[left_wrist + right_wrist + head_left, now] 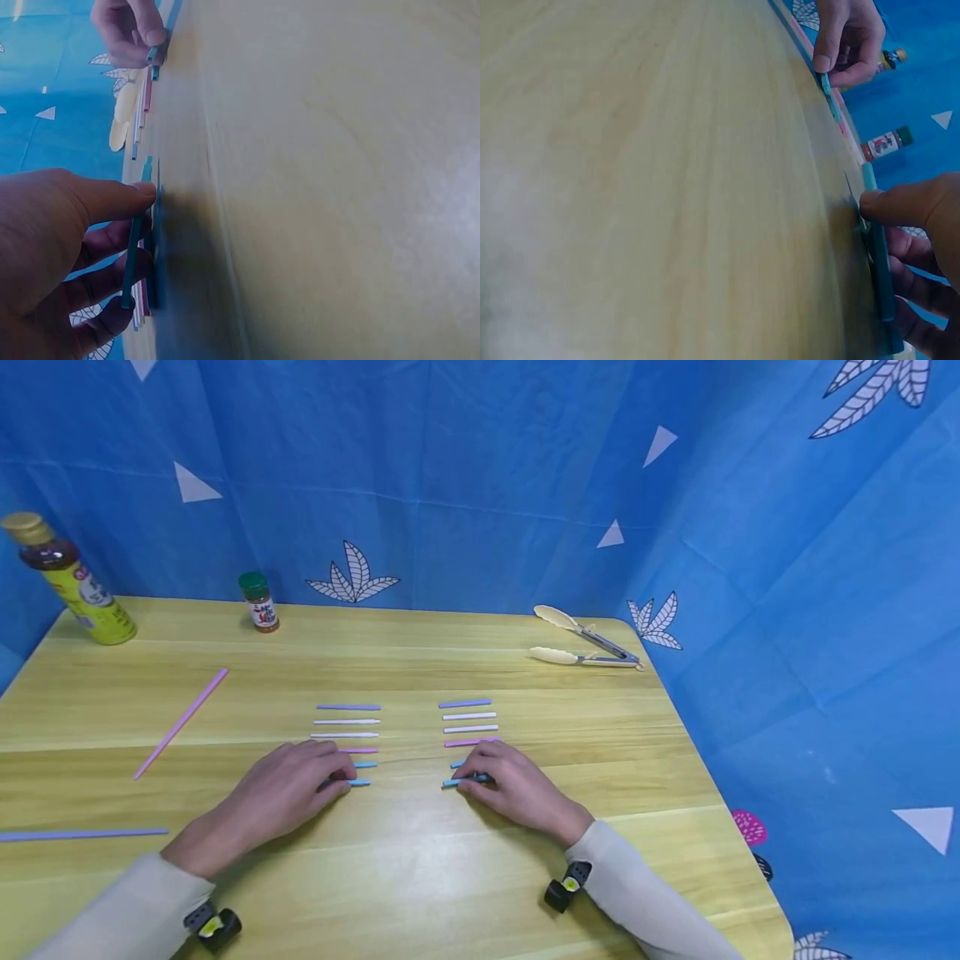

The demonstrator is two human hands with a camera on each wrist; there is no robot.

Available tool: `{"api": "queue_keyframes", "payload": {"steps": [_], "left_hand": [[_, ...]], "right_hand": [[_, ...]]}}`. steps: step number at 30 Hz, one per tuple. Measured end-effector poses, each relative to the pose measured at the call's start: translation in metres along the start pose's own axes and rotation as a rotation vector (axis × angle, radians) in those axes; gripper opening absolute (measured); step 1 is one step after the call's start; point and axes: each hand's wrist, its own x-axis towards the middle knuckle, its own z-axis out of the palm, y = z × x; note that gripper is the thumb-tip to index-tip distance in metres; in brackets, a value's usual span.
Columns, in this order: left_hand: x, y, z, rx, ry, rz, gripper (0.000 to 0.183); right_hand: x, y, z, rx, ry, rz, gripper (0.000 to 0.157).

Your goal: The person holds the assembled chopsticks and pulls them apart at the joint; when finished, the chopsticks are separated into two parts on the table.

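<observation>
My left hand pinches a short blue straw piece between thumb and fingertips, low over the table at the front of the left column. My right hand likewise pinches a short blue straw piece at the front of the right column. Just behind each held piece lies another blue one, left and right, partly covered by the fingers. Beyond them, both columns continue with pink, white and purple pieces. The right column has matching pink, white and purple pieces.
A long pink straw and a long purple straw lie on the wooden table at left. Along the back stand an oil bottle and a green-capped jar. Tongs lie spread at the back right. Blue curtains hang behind.
</observation>
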Motion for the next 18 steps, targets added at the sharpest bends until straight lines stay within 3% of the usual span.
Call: {"api": "queue_keyframes", "payload": {"steps": [18], "left_hand": [[0.0013, 0.0020, 0.0013, 0.018, -0.003, -0.017, 0.013]], "right_hand": [[0.0104, -0.0021, 0.0035, -0.038, 0.040, -0.023, 0.010]]}}
